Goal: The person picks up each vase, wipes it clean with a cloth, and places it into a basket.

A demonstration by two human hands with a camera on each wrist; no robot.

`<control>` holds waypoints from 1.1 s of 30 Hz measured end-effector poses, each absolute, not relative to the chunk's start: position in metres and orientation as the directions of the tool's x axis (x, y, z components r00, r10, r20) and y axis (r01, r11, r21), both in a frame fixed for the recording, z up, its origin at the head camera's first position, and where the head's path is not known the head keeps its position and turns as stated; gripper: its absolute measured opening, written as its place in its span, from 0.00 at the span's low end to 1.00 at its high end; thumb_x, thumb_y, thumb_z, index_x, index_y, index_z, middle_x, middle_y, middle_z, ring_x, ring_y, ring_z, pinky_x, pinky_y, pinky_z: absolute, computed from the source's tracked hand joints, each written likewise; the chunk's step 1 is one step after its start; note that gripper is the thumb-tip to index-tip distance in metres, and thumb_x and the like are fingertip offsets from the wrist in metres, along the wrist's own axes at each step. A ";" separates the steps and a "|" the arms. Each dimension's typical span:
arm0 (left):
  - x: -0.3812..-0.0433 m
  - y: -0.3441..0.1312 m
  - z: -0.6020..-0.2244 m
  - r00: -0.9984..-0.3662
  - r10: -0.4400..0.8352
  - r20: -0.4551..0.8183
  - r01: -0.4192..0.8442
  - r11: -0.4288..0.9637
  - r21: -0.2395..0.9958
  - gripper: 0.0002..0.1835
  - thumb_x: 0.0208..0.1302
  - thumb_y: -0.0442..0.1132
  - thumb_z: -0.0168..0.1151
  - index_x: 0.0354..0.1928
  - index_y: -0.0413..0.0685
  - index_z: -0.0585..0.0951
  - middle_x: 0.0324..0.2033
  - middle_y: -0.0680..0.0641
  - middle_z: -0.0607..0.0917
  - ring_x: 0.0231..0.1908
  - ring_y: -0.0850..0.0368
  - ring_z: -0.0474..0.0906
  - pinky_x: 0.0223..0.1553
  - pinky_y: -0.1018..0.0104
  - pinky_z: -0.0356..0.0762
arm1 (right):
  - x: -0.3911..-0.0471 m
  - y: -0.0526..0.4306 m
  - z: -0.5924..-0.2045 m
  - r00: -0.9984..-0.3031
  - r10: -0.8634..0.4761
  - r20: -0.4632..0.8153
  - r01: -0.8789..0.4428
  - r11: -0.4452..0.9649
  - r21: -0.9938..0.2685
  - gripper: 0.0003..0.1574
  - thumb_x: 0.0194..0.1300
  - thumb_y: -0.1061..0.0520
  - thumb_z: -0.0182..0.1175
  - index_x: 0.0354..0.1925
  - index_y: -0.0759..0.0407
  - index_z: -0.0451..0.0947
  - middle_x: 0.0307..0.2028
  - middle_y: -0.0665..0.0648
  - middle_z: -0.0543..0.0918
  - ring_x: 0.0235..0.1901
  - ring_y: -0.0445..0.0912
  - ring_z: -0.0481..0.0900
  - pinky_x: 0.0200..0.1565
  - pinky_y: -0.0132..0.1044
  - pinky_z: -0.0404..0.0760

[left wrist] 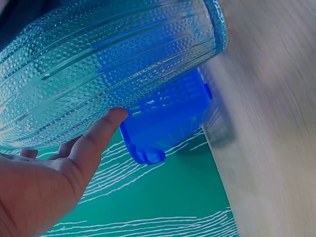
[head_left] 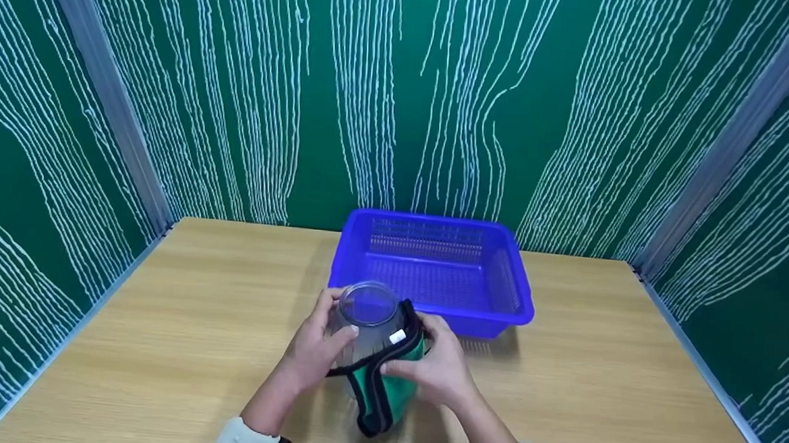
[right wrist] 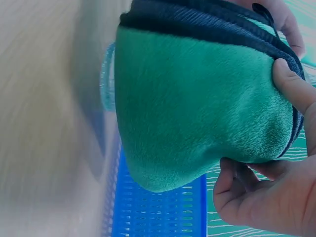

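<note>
A clear glass jar with a bumpy, ribbed surface is held over the table, one round end facing up toward the head view. My left hand grips its left side, thumb on the near face; in the left wrist view the fingers support the glass. Against the jar's right side lies a green cloth with black edging and a small white label. My right hand pinches this cloth between thumb and fingers, as the right wrist view also shows. The cloth hides part of the jar.
A blue plastic basket with slotted walls stands on the wooden table, just beyond the hands. Green panels with white wavy lines enclose the table at the back and both sides, joined by grey posts.
</note>
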State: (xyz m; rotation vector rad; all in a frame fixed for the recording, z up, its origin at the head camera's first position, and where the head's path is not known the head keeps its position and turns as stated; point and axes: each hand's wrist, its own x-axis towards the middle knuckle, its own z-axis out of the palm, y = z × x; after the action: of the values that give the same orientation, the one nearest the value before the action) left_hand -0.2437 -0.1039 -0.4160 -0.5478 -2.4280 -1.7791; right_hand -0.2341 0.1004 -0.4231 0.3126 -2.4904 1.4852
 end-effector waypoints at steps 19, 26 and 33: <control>-0.241 -0.101 -0.410 -0.953 0.193 0.233 0.282 0.294 0.913 0.19 0.55 0.43 0.55 0.47 0.70 0.61 0.53 0.58 0.69 0.60 0.56 0.61 0.61 0.49 0.54 | -0.234 0.092 -0.397 -0.940 -0.029 0.339 -0.318 0.432 -0.844 0.53 0.20 0.35 0.73 0.51 0.46 0.71 0.47 0.45 0.73 0.49 0.42 0.70 0.52 0.42 0.68; -0.226 -0.099 -0.387 -0.960 0.202 0.194 0.250 0.306 0.919 0.19 0.57 0.42 0.53 0.48 0.64 0.61 0.55 0.55 0.68 0.60 0.52 0.60 0.61 0.48 0.53 | -0.235 0.095 -0.397 -0.950 -0.074 0.304 -0.303 0.458 -0.836 0.50 0.23 0.34 0.71 0.51 0.44 0.71 0.47 0.46 0.73 0.48 0.43 0.71 0.51 0.43 0.69; -0.230 -0.100 -0.395 -0.960 0.205 0.191 0.248 0.304 0.920 0.19 0.57 0.44 0.54 0.48 0.66 0.61 0.55 0.57 0.67 0.61 0.54 0.58 0.61 0.48 0.53 | -0.235 0.097 -0.396 -0.962 -0.088 0.257 -0.266 0.501 -0.824 0.50 0.22 0.33 0.70 0.49 0.47 0.73 0.45 0.48 0.74 0.46 0.44 0.72 0.50 0.43 0.70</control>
State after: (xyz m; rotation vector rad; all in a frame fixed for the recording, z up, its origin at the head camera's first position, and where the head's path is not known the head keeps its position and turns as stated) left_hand -0.2303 -0.0997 -0.3954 -0.4352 -2.5061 -1.7784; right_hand -0.2349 0.0973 -0.3964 0.3050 -2.5599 1.4532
